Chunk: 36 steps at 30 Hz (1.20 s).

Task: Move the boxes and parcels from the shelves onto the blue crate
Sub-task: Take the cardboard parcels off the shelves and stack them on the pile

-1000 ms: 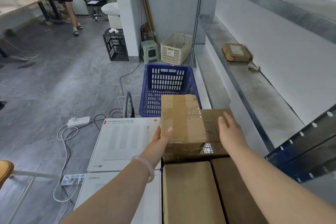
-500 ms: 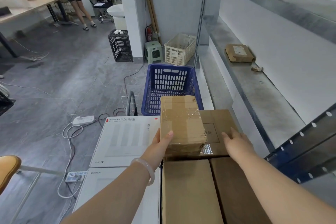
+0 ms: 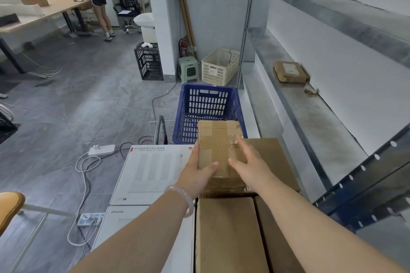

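Fingers of the left hand (image 3: 197, 175) are partly hidden along the side of the taped box (image 3: 216, 139), thumb on top, gripping it; right hand (image 3: 250, 167) spreads loose over its top, contact unclear; blue crate (image 3: 208, 104) just beyond

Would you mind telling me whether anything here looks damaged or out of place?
The taped box gripped by the left hand has wrinkled clear tape; a crumpled scrap lies loose beside the brown parcel on the shelf.

Scene evenly lit by bright, diffuse indoor light; shadows soft and faint; glare noted on the tape of the taped box (image 3: 218, 139); shelf rails (image 3: 346, 13) bowed by wide-angle distortion towards the edges.
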Each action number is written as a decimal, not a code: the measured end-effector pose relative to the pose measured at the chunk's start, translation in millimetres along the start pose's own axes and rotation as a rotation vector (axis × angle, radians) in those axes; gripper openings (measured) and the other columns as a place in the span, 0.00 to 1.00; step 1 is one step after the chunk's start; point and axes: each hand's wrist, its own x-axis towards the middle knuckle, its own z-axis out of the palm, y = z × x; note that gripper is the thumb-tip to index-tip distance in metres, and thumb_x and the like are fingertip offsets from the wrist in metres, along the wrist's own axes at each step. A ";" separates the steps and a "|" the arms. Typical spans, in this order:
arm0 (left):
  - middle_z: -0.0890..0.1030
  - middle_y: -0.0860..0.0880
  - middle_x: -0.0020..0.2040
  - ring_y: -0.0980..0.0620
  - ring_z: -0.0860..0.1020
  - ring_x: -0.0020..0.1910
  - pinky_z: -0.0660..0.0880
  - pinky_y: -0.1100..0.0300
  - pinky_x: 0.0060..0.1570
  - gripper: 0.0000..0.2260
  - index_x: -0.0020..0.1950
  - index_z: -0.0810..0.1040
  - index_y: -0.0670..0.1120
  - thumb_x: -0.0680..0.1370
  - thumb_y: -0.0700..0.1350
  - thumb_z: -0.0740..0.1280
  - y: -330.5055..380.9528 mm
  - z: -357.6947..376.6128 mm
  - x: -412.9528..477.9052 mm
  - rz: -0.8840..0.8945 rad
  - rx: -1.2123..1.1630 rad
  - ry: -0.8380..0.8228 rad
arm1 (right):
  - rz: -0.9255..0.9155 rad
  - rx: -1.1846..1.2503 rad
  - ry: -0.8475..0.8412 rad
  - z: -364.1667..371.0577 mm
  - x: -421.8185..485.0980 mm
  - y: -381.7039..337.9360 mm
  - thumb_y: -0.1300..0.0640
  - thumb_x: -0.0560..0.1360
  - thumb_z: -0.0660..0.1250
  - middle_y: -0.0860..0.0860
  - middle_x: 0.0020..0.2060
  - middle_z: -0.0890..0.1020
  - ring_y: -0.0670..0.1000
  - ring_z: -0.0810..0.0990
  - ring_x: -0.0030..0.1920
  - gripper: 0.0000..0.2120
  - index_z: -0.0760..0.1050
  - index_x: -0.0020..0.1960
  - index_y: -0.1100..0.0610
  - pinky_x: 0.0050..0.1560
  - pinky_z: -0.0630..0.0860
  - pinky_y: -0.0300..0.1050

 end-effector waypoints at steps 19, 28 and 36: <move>0.56 0.51 0.80 0.49 0.54 0.78 0.57 0.45 0.75 0.40 0.78 0.49 0.62 0.72 0.63 0.66 10.2 0.5 -12.1 0.181 0.432 0.114 | -0.044 -0.207 0.146 -14.0 -45.5 9.5 0.43 0.77 0.67 0.43 0.79 0.48 0.47 0.50 0.78 0.37 0.49 0.79 0.39 0.72 0.54 0.46; 0.46 0.53 0.81 0.51 0.44 0.79 0.43 0.48 0.77 0.36 0.79 0.44 0.61 0.77 0.62 0.62 38.5 51.0 -96.1 0.763 0.886 -0.130 | 0.203 -0.550 0.518 -10.6 -200.1 26.3 0.29 0.70 0.63 0.47 0.79 0.44 0.52 0.47 0.78 0.46 0.43 0.78 0.39 0.76 0.54 0.57; 0.46 0.52 0.81 0.48 0.49 0.79 0.52 0.47 0.76 0.37 0.78 0.42 0.62 0.76 0.64 0.62 10.4 136.6 -223.4 0.965 0.959 -0.560 | 0.529 -0.596 0.735 1.2 -385.1 58.0 0.27 0.70 0.61 0.48 0.79 0.43 0.51 0.41 0.79 0.46 0.40 0.78 0.39 0.77 0.41 0.55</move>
